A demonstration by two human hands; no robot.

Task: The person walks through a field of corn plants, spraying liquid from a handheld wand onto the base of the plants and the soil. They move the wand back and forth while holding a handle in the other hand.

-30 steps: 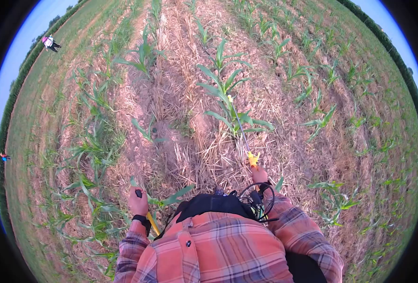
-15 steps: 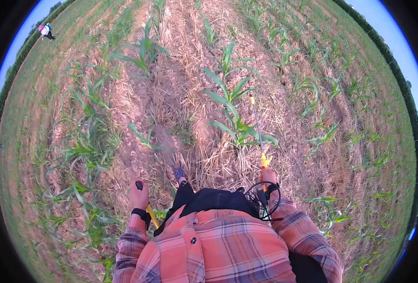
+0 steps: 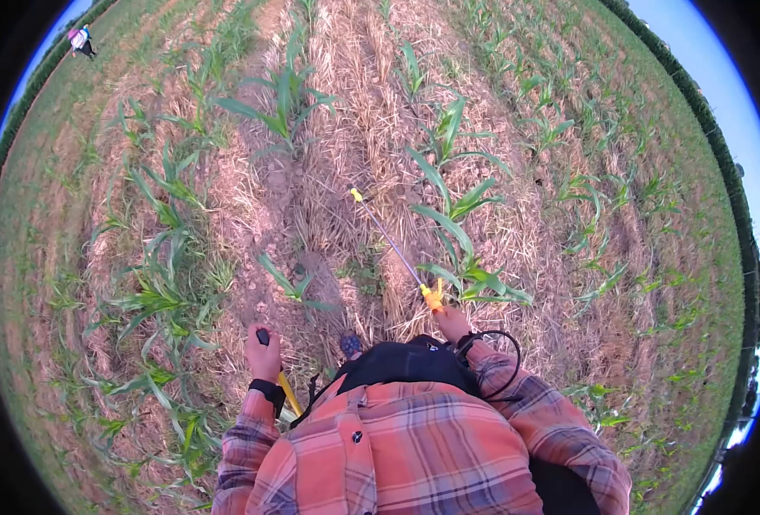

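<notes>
My right hand (image 3: pixel 454 324) is closed around the grip of a sprayer wand (image 3: pixel 390 239). The wand's thin metal tube slants forward and left to a yellow nozzle (image 3: pixel 358 196) above the straw between two rows of young corn. A corn plant (image 3: pixel 464 219) stands just right of the tube. Lower left, my left hand (image 3: pixel 263 354) is wrapped round the black end of a yellow pump lever (image 3: pixel 290 394). A black hose (image 3: pixel 515 354) loops beside my right wrist. The sprayer's tank is not in view.
A small corn plant (image 3: pixel 289 281) grows ahead of my left hand, and taller corn (image 3: pixel 284 96) stands farther up that row. Dry straw (image 3: pixel 345 112) covers the soil. My shoe (image 3: pixel 351 345) shows below. A distant person (image 3: pixel 81 40) is at the upper left.
The wand has swung left, its nozzle passing from the right side of the corn plant to the strip between rows. My right hand has shifted left; my left hand remains on the lever.
</notes>
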